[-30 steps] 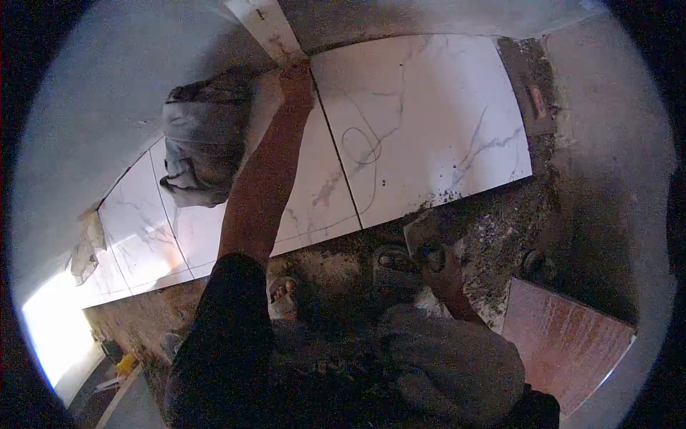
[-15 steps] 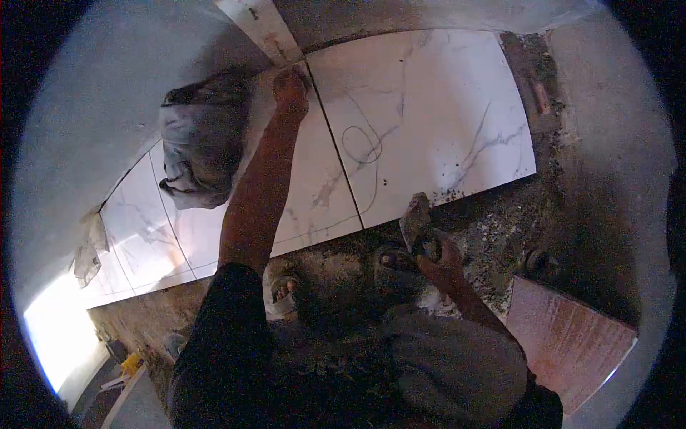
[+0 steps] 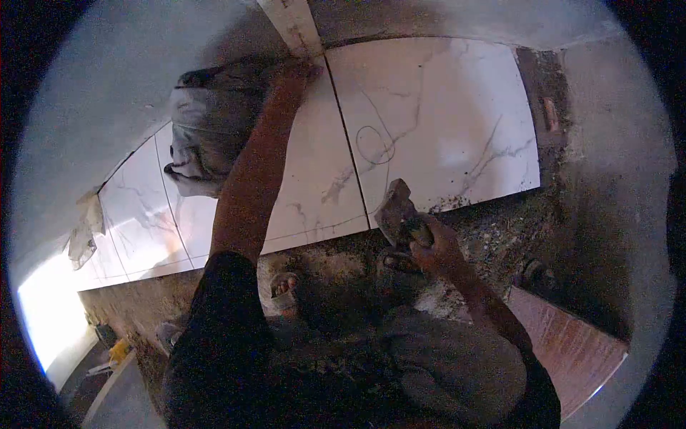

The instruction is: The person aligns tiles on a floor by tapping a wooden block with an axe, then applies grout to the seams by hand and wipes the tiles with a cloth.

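Observation:
In my right hand (image 3: 437, 247) is a trowel (image 3: 394, 213), its mortar-smeared blade pointing up and left over the edge of the tiles. My fingers wrap round its handle. My left hand (image 3: 303, 70) reaches far forward to a white marble-veined tile (image 3: 307, 171), close to the dark joint and the foot of a pale upright strip (image 3: 294, 28). Its fingers are dim and partly hidden. Right of the joint lies another white tile (image 3: 443, 121) with a thin cord or wire (image 3: 373, 145) looped on it.
A grey crumpled cloth or bag (image 3: 214, 132) sits on the tiles beside my left forearm. Rubble and loose mortar (image 3: 493, 229) cover the ground at right. A reddish board (image 3: 564, 343) leans at lower right. My sandalled feet (image 3: 284, 286) stand below the tile edge.
My right hand has lifted the trowel slightly up and left, turning its blade. My left hand stays by the joint. The whole view has shifted a little.

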A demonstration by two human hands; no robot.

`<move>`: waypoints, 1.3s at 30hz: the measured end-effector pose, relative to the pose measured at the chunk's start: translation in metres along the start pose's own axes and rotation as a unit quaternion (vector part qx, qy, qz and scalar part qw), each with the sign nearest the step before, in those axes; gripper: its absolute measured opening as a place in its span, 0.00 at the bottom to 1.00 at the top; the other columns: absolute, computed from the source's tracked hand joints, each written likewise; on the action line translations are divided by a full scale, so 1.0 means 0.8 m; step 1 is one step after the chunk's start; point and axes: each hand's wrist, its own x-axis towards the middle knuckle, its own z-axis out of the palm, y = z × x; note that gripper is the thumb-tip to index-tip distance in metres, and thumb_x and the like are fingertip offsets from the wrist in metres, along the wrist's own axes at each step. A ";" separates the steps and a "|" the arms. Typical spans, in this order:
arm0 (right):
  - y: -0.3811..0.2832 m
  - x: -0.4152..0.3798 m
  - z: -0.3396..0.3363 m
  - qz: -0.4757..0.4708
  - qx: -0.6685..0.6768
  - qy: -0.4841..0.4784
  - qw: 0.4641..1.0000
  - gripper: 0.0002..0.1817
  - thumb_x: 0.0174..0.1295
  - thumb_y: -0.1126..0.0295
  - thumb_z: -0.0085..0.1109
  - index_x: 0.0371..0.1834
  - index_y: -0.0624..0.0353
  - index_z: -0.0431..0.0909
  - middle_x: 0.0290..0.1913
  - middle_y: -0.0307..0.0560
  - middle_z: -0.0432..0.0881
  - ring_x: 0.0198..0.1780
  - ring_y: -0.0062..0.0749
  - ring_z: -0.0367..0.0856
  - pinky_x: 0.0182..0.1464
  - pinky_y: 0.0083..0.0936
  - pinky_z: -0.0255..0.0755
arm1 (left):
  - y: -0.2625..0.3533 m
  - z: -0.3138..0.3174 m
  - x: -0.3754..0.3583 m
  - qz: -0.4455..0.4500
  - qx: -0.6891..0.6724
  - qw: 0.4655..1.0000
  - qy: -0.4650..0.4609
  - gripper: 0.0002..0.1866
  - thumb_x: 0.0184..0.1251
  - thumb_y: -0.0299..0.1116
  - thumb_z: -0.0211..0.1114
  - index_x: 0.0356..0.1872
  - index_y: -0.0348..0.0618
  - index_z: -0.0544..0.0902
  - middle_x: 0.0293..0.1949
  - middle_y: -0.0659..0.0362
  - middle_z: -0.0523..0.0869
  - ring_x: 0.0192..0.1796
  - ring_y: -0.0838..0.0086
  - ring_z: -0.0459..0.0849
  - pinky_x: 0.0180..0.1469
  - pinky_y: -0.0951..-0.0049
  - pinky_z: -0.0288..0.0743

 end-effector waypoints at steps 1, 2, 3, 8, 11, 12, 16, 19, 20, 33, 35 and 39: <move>0.003 0.005 -0.001 -0.024 -0.050 0.002 0.998 0.32 0.49 0.57 0.60 0.57 0.61 0.66 0.47 0.58 0.76 0.48 0.51 0.76 0.51 0.41 0.69 | 0.006 -0.009 -0.003 0.075 0.228 0.971 0.005 0.15 0.65 0.37 0.56 0.49 0.43 0.76 0.47 0.51 0.80 0.54 0.60 0.76 0.56 0.61 0.69; 0.007 0.009 -0.001 -0.049 -0.100 0.004 0.994 0.32 0.49 0.58 0.60 0.57 0.60 0.67 0.46 0.57 0.76 0.47 0.50 0.76 0.50 0.42 0.69 | 0.008 -0.015 -0.005 0.166 0.302 0.939 0.008 0.16 0.65 0.39 0.55 0.50 0.44 0.76 0.48 0.51 0.80 0.55 0.59 0.75 0.57 0.56 0.66; 0.011 0.012 0.000 -0.049 -0.101 0.003 0.994 0.32 0.49 0.58 0.60 0.57 0.60 0.67 0.46 0.57 0.76 0.47 0.50 0.76 0.50 0.42 0.69 | 0.012 -0.017 -0.002 0.210 0.337 0.918 0.008 0.16 0.65 0.40 0.55 0.51 0.44 0.76 0.48 0.51 0.79 0.56 0.58 0.74 0.58 0.54 0.65; -0.004 0.018 -0.004 -0.074 -0.089 -0.012 0.993 0.31 0.49 0.59 0.60 0.57 0.60 0.67 0.45 0.57 0.76 0.46 0.49 0.76 0.49 0.42 0.69 | 0.000 -0.004 0.014 0.006 0.284 0.947 -0.152 0.22 0.61 0.40 0.56 0.57 0.46 0.71 0.50 0.49 0.79 0.51 0.56 0.78 0.53 0.41 0.65; 0.000 0.020 0.004 -0.141 -0.147 0.031 0.979 0.30 0.49 0.60 0.60 0.56 0.59 0.68 0.42 0.56 0.76 0.43 0.49 0.76 0.47 0.41 0.70 | -0.056 0.033 0.014 0.123 0.390 0.910 -0.066 0.27 0.58 0.38 0.58 0.60 0.46 0.67 0.48 0.48 0.80 0.46 0.55 0.81 0.48 0.43 0.69; 0.007 0.019 0.007 -0.141 -0.147 0.032 0.979 0.30 0.49 0.60 0.60 0.56 0.59 0.68 0.42 0.56 0.76 0.43 0.49 0.76 0.47 0.41 0.70 | -0.055 0.033 0.017 0.169 0.454 0.875 -0.016 0.29 0.56 0.38 0.59 0.61 0.46 0.65 0.46 0.47 0.80 0.43 0.55 0.82 0.47 0.47 0.72; 0.025 0.018 0.010 -0.123 -0.165 0.031 0.978 0.30 0.49 0.61 0.60 0.56 0.60 0.68 0.41 0.55 0.77 0.41 0.48 0.78 0.45 0.39 0.71 | -0.030 0.014 0.023 0.136 0.418 0.898 0.020 0.27 0.56 0.37 0.59 0.59 0.46 0.68 0.43 0.47 0.81 0.44 0.55 0.82 0.46 0.51 0.73; 0.037 0.020 0.016 -0.164 -0.157 0.036 0.973 0.30 0.49 0.62 0.60 0.56 0.61 0.68 0.41 0.56 0.77 0.41 0.48 0.78 0.45 0.38 0.71 | -0.007 -0.001 0.025 0.106 0.385 0.915 0.059 0.24 0.56 0.36 0.59 0.56 0.45 0.70 0.41 0.48 0.82 0.44 0.56 0.81 0.46 0.54 0.74; 0.040 0.022 0.018 -0.171 -0.148 0.048 0.973 0.30 0.49 0.62 0.60 0.56 0.62 0.68 0.42 0.57 0.77 0.41 0.49 0.78 0.45 0.37 0.71 | -0.002 -0.005 0.025 0.101 0.376 0.919 0.061 0.23 0.56 0.36 0.60 0.55 0.44 0.71 0.41 0.47 0.82 0.44 0.56 0.81 0.46 0.54 0.74; -0.011 0.056 -0.032 -0.265 -0.142 0.021 0.954 0.26 0.57 0.58 0.55 0.58 0.57 0.66 0.46 0.57 0.76 0.45 0.53 0.78 0.47 0.38 0.71 | -0.047 0.017 0.026 0.191 0.283 0.939 0.051 0.14 0.52 0.34 0.63 0.39 0.39 0.79 0.39 0.46 0.81 0.45 0.54 0.80 0.46 0.57 0.74; -0.029 0.069 -0.045 -0.229 -0.234 0.000 0.945 0.26 0.58 0.56 0.54 0.58 0.55 0.66 0.47 0.58 0.75 0.46 0.54 0.77 0.48 0.39 0.71 | -0.027 0.013 0.036 -0.078 -0.002 0.997 -0.003 0.15 0.52 0.34 0.63 0.40 0.39 0.79 0.39 0.46 0.81 0.45 0.53 0.79 0.46 0.57 0.75; -0.067 0.109 -0.072 -0.188 -0.284 -0.050 0.939 0.29 0.56 0.54 0.57 0.56 0.58 0.66 0.47 0.57 0.75 0.46 0.53 0.77 0.47 0.39 0.72 | -0.037 0.010 0.031 -0.009 0.180 0.980 -0.084 0.17 0.52 0.36 0.64 0.42 0.40 0.78 0.39 0.46 0.81 0.43 0.53 0.79 0.45 0.58 0.75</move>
